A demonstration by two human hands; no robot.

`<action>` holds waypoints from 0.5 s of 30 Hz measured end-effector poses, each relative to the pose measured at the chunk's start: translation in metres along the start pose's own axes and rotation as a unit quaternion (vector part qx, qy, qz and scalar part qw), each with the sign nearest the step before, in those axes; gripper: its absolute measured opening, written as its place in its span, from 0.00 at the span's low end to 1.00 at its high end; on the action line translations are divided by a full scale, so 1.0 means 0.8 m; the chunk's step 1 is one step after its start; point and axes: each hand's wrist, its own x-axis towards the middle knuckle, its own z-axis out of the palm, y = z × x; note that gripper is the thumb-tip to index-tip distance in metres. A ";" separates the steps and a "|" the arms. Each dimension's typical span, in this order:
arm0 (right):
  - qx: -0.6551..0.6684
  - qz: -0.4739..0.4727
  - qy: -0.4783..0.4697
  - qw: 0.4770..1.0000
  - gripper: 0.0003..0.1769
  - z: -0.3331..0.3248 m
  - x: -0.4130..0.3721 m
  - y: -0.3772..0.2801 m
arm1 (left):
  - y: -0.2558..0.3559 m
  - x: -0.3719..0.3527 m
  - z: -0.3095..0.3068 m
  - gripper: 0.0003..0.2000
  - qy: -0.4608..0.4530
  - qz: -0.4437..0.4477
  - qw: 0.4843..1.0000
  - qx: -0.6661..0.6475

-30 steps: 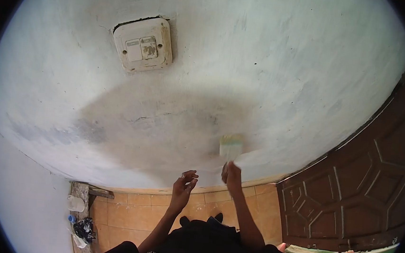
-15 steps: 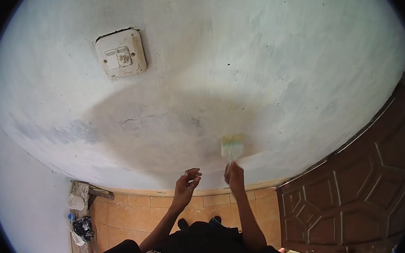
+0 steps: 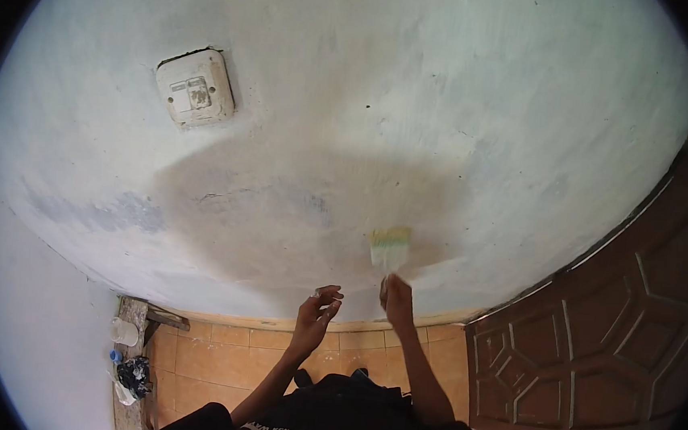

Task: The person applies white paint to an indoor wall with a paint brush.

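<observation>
My right hand (image 3: 399, 300) grips the brush (image 3: 390, 255), bristles (image 3: 391, 236) pointing ahead; my left hand (image 3: 318, 308), alongside, has fingers loosely parted.

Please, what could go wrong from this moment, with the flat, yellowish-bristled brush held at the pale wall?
Any wet paint on the flat, yellowish-bristled brush in the right hand might drip onto the orange tiled floor below. A stroke carried too far right could smear the dark brown panelled door. One carried up and left might mark the off-white, squarish wall switch.
</observation>
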 end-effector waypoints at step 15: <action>-0.009 -0.011 -0.039 0.999 0.25 0.027 0.003 -0.008 | 0.001 -0.006 0.001 0.15 0.023 0.001 1.000 -0.016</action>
